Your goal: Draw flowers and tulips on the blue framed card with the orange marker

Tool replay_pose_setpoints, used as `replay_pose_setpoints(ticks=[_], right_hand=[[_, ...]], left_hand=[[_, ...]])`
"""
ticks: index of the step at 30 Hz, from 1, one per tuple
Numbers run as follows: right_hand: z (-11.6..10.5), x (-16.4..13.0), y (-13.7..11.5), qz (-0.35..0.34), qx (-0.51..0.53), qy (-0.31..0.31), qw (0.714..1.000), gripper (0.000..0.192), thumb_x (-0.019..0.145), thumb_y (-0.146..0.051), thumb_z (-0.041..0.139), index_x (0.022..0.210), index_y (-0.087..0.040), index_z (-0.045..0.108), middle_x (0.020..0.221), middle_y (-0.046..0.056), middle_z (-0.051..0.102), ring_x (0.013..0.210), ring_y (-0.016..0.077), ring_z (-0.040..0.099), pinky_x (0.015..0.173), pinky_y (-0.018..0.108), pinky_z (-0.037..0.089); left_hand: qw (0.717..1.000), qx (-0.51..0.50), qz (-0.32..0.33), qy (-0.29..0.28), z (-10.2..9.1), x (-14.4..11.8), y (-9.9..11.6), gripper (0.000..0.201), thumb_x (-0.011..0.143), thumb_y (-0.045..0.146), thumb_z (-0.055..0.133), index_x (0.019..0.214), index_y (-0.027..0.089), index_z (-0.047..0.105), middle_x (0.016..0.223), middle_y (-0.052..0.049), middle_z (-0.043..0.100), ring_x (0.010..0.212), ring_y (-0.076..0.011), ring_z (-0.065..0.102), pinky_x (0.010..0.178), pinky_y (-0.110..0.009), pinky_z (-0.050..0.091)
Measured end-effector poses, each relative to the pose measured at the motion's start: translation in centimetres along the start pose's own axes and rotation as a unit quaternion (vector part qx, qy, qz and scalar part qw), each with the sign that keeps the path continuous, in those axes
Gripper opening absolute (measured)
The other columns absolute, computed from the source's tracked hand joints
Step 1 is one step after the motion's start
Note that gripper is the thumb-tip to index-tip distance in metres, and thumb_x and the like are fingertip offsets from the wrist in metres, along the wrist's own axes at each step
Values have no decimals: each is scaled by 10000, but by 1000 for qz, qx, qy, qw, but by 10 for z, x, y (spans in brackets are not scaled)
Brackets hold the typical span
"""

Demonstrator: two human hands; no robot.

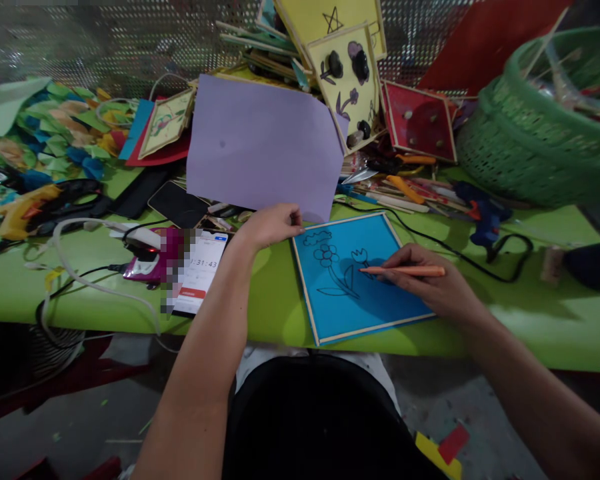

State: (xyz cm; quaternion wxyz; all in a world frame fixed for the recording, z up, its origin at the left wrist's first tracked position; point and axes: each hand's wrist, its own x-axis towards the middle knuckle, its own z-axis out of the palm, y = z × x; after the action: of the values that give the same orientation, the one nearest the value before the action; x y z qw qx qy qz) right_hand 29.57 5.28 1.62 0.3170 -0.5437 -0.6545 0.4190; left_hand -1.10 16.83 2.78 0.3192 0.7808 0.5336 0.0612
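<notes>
Presently gripping one orange pen (420, 271) in the right hand (437, 288), over one blue framed panel (370, 301) bearing two drawn flowers (326, 256) and one cloud (317, 238). Resting the curled left hand (273, 225) by the panel's far-left corner, pinch unclear — one purple sheet (265, 143) just beyond, one lit phone (203, 273) leftward.

Your green tabletop (275, 300) carries the blue framed board (373, 300) directly in front of you. Left of it lie a lit phone (203, 263), a dark phone (177, 203) and a yellow glue gun (27, 207), with paper scraps (55, 127) behind; to its right sit a blue glue gun (483, 210) and a green basket (545, 147).
</notes>
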Motion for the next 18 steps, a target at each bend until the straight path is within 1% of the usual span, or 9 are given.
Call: replay_pose_setpoints(ticks=[8,13,18], right_hand=[[0,1,-2,-5,-5,-1,1000,344,802,-583,777,794,-252,686,726,30,724,658,194,649,597,327,478],[0,1,-1,-1,-3,-2,1000,330,806,-573,776,805,-254,692,733,31,727,666,198,657,611,333,488],[0,1,0,2,-2,-1,1000,374,791,-595,781,808,-232,692,748,46,732,672,198,657,606,323,495]], left_hand=[[1000,-3,3,6,1,1,-4,165,834,362,666,903,212,661,825,-18,683,763,-182,589,652,-296,366],[1000,-2,3,4,0,0,-2,157,836,349,672,907,209,654,858,-20,694,773,-179,595,654,-291,366],[1000,4,6,2,2,2,-4,177,838,354,672,929,202,660,893,-33,708,784,-185,602,659,-293,378]])
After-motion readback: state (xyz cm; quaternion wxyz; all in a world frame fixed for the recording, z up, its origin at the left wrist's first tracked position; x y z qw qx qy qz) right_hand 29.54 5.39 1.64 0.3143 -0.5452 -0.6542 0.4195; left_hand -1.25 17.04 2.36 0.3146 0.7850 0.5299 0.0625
